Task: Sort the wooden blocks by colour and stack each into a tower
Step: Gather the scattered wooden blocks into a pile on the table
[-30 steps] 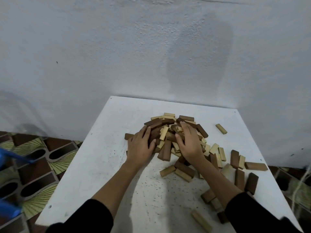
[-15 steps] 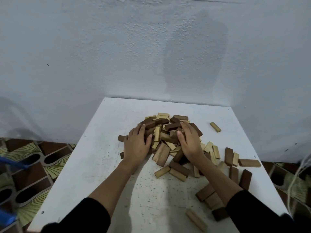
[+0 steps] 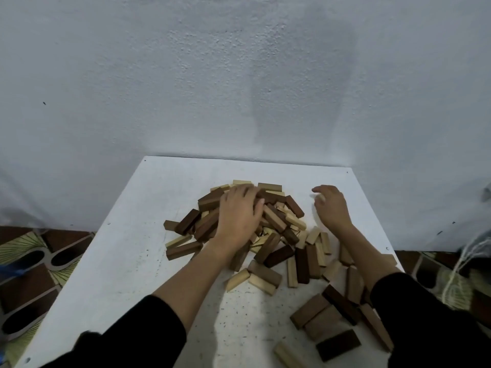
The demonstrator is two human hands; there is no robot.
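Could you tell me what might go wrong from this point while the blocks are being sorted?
The left hand presses flat on the mixed heap of dark and light wooden blocks; a sweep could scatter it further. Loose brown blocks lie close to the white table's right edge beside the sleeve and could be knocked off.

A white table (image 3: 127,261), its top flecked with small dark specks, stands against a pale wall. On it lies a heap of wooden blocks (image 3: 276,221), dark brown and pale ones mixed, piled toward the far middle. Loose blocks trail from the heap to the near right corner, among them a dark block (image 3: 338,345) lying flat
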